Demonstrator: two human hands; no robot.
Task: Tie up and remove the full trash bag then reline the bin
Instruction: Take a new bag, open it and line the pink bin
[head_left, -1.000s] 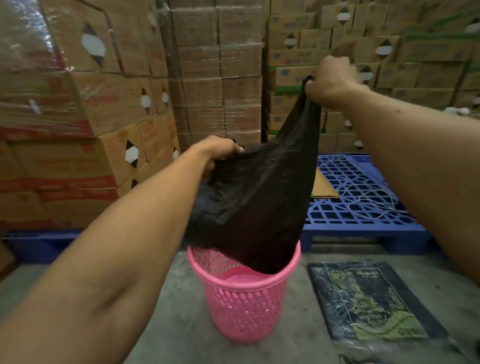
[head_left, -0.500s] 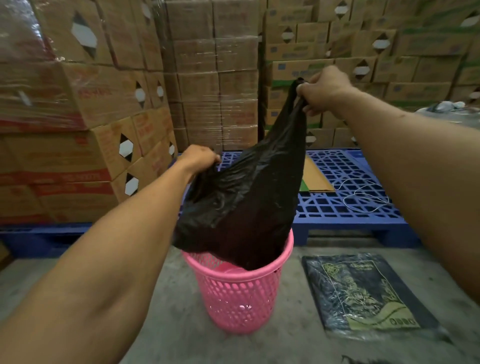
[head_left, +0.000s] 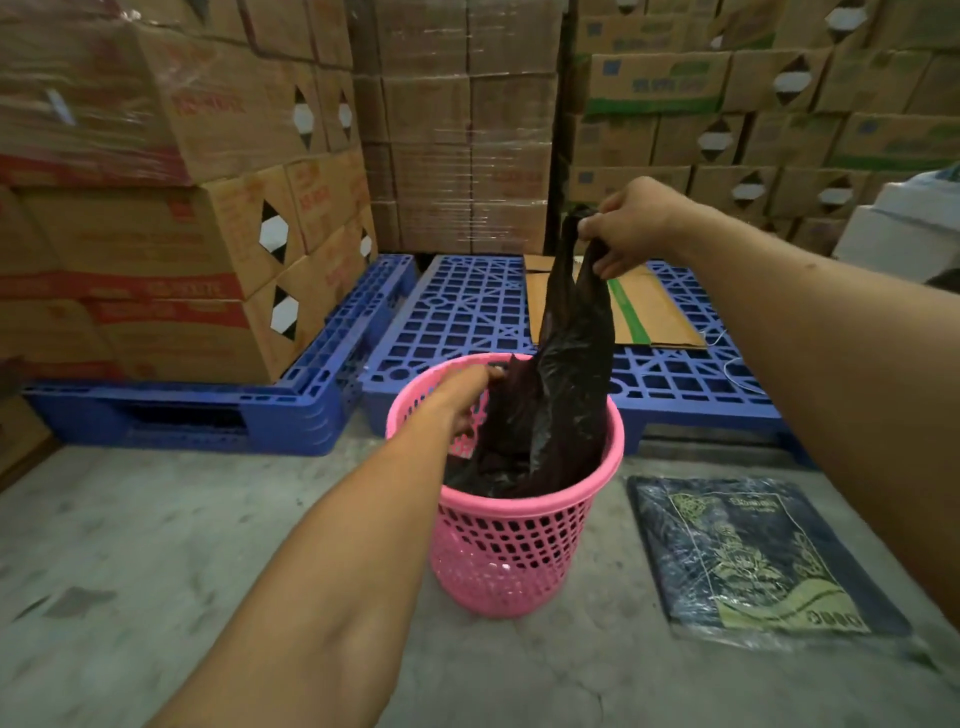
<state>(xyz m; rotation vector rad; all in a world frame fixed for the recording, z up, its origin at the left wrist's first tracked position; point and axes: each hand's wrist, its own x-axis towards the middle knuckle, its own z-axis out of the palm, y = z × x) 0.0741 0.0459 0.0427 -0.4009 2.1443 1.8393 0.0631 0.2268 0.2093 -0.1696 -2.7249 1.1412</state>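
- Gripping the top handles of the black bag (head_left: 561, 395), the right hand (head_left: 631, 226) holds them pinched above the bin.
- Left hand (head_left: 460, 397) reaches inside the pink bin (head_left: 511, 561) at its left rim, fingers closed on the bag's edge.
- Most of the bag hangs down into the bin, crumpled at the bottom.
- Bin stands on the concrete floor (head_left: 156, 545), near a blue pallet (head_left: 467, 312).
- A flat packet of bags (head_left: 753, 556) lies on the floor just right of the bin.
- Stacked cardboard boxes (head_left: 208, 208) rise behind.

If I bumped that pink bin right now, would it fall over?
Probably quite easily. The pink bin looks like thin, hole-filled plastic, so likely light. It narrows toward its base, and only a limp black bag hangs inside, adding little weight.
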